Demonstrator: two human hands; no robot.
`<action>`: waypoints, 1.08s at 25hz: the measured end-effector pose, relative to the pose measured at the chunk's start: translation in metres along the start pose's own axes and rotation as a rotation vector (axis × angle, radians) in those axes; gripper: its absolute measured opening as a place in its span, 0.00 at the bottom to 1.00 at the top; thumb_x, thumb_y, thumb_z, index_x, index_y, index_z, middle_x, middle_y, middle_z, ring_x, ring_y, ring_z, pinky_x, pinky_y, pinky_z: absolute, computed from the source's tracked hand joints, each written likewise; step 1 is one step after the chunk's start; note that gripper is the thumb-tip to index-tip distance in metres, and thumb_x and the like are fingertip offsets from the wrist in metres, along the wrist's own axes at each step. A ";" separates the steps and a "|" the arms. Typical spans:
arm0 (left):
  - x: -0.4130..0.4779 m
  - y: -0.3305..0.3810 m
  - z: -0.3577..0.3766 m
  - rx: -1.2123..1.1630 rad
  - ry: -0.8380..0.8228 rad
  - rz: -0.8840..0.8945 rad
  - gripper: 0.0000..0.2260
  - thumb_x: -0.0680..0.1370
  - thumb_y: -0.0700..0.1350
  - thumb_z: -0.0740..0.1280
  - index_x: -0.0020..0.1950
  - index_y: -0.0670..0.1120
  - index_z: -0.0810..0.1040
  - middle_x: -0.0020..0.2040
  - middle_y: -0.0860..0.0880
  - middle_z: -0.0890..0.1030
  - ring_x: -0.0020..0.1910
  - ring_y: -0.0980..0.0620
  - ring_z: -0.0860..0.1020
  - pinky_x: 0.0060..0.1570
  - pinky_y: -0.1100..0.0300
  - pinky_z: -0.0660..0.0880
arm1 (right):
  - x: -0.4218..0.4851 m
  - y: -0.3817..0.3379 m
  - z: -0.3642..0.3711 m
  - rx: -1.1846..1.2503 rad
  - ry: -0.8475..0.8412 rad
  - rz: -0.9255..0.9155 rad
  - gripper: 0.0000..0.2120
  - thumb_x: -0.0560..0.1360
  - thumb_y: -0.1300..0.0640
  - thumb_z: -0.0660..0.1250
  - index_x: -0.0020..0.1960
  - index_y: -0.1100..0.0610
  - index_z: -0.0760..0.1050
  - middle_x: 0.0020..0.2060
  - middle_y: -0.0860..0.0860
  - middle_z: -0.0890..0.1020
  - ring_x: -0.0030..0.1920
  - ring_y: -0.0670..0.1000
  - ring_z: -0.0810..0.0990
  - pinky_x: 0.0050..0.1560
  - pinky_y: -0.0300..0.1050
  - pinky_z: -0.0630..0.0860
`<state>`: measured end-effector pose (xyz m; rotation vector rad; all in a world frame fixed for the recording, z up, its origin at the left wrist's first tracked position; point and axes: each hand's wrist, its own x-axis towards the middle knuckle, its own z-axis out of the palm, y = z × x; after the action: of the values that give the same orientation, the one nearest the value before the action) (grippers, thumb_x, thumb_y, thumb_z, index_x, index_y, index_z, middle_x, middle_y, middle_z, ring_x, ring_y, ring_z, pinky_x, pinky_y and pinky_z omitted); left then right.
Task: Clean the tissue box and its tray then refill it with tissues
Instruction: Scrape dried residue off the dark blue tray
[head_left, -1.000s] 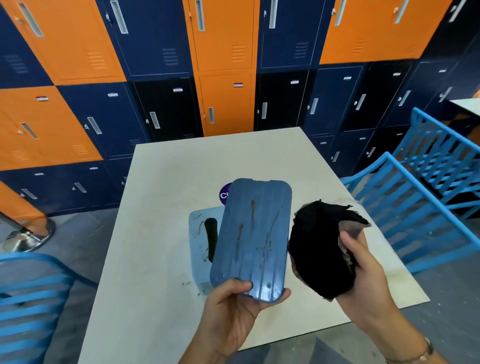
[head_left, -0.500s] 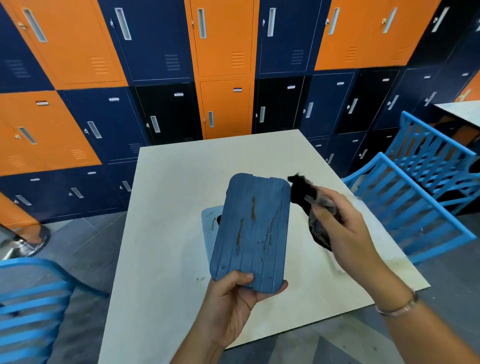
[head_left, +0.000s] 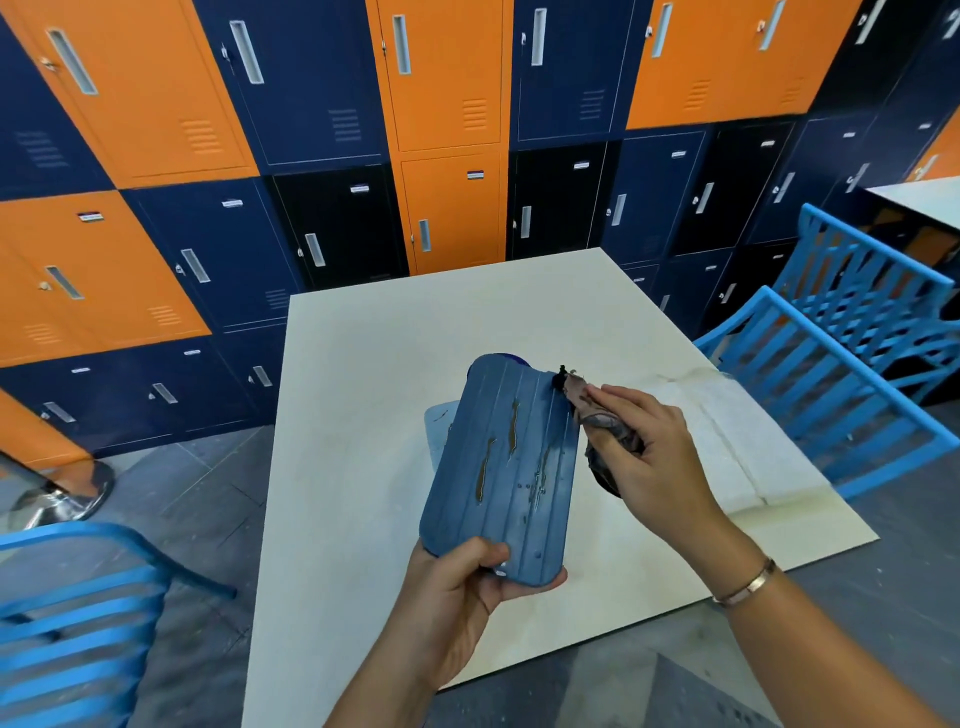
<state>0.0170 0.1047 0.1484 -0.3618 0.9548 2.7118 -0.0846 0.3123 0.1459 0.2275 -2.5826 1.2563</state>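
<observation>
Left hand (head_left: 457, 587) gripped the near end of the blue ribbed plastic tray (head_left: 504, 462), brown-streaked, held tilted above the white square table (head_left: 374, 364). Right hand (head_left: 644, 457) clenched round a bunched black cloth (head_left: 610, 444), cloth touching the tray's far right edge. Pale blue box part (head_left: 436, 426) lay on the table behind the tray, mostly hidden.

The left hand (head_left: 457, 597) grips the lower end of the blue ribbed tray (head_left: 504, 467), which is held tilted above the table (head_left: 374, 353). Brown streaks run along the tray's grooves. The right hand (head_left: 644, 462) pinches a dark cloth (head_left: 605, 423) at the tray's upper right edge. A pale blue box (head_left: 436, 428) lies on the table, mostly hidden behind the tray. Blue chairs (head_left: 831, 374) stand to the right.
</observation>
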 end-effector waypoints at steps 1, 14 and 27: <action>-0.001 0.003 -0.001 0.036 0.006 0.007 0.29 0.66 0.26 0.66 0.67 0.39 0.76 0.57 0.37 0.83 0.55 0.33 0.83 0.47 0.27 0.77 | -0.003 0.002 0.004 -0.008 -0.012 0.006 0.20 0.78 0.57 0.70 0.68 0.43 0.77 0.66 0.46 0.78 0.65 0.53 0.70 0.63 0.29 0.59; -0.008 0.007 0.001 0.233 0.073 -0.043 0.29 0.65 0.28 0.67 0.66 0.42 0.77 0.59 0.37 0.83 0.52 0.35 0.84 0.46 0.28 0.79 | -0.035 0.017 0.041 0.331 -0.016 0.040 0.09 0.85 0.53 0.60 0.50 0.47 0.77 0.32 0.41 0.76 0.34 0.42 0.72 0.39 0.39 0.67; -0.019 0.024 -0.006 0.236 0.029 -0.179 0.26 0.64 0.25 0.66 0.61 0.38 0.81 0.58 0.34 0.83 0.52 0.30 0.83 0.42 0.29 0.79 | -0.055 0.045 0.031 0.233 -0.099 0.015 0.20 0.78 0.61 0.71 0.58 0.36 0.82 0.54 0.42 0.77 0.60 0.55 0.74 0.60 0.56 0.75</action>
<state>0.0281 0.0804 0.1636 -0.4184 1.1753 2.4078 -0.0488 0.3166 0.0776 0.3231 -2.5186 1.5898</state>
